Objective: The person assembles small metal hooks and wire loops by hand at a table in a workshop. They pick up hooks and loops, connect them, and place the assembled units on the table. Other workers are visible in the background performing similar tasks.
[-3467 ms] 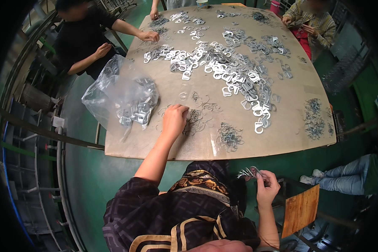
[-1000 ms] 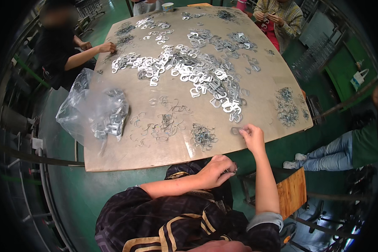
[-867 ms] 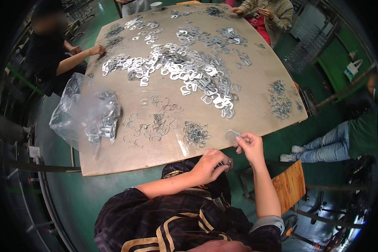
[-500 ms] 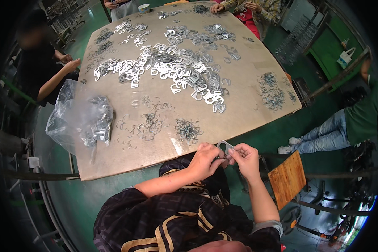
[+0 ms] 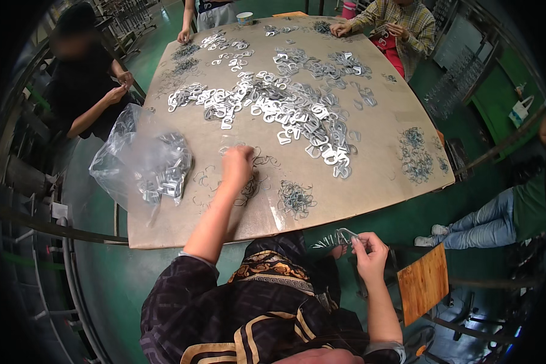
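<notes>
My left hand is over the near left part of the table, fingers bunched and pointing down among scattered thin wire clips. Whatever is between those fingertips, if anything, is hidden. Just off the table's front edge, my right hand pinches a silver metal hook between thumb and fingers. To the right of my left hand lies a tangled heap of wire clips. A large spread of flat silver hooks covers the middle of the table.
A clear plastic bag holding metal pieces stands at the table's left edge. More wire clips lie at the right. Co-workers' hands are busy at the left and far sides. A wooden stool is beside me.
My hands were together on the hook. The left has let go and reached forward to the wire clips; the right keeps the hook, slightly lower and to the right. The view has shifted.
</notes>
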Demonstrator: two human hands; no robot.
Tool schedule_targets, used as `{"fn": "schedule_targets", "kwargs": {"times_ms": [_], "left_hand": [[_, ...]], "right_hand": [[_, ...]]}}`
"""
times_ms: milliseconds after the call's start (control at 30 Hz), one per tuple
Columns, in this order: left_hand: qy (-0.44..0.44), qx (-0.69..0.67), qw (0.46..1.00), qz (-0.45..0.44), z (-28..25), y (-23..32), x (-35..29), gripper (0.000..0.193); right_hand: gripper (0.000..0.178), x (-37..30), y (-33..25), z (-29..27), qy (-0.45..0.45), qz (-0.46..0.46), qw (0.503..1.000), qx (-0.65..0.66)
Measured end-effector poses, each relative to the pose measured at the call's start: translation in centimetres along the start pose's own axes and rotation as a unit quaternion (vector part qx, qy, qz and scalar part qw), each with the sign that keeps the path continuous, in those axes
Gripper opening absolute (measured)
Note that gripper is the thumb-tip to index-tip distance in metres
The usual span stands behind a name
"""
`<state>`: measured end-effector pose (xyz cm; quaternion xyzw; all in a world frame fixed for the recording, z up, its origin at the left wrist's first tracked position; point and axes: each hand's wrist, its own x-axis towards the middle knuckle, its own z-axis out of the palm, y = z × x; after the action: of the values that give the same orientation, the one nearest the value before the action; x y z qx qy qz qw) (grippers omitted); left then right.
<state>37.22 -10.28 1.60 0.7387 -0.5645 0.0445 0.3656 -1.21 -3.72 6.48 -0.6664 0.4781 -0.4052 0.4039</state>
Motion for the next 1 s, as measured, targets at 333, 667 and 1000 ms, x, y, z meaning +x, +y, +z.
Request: {"fn": "schedule_targets", "kwargs": {"times_ms": [333,667,1000], "left_hand": [[-0.1,0.244,0.961,0.079,1.7,-6.5,4.4,0.013],[-0.201,0.006,0.979,0.04,-3.1,-3.4,1.6,0.013],[-0.233,0.227,0.905,0.275,-1.3,1.7,-3.4,0.009]], "right_hand": [[0.005,0.2,-0.7,0.5,-0.008,-0.045,0.999,-0.006],[0.005,-0.3,0.4,0.2,-0.013,-0.057,0.998,-0.03],[0.005,-0.3,0.6,1.1,-0.061,-0.025,0.997,0.031]]}}
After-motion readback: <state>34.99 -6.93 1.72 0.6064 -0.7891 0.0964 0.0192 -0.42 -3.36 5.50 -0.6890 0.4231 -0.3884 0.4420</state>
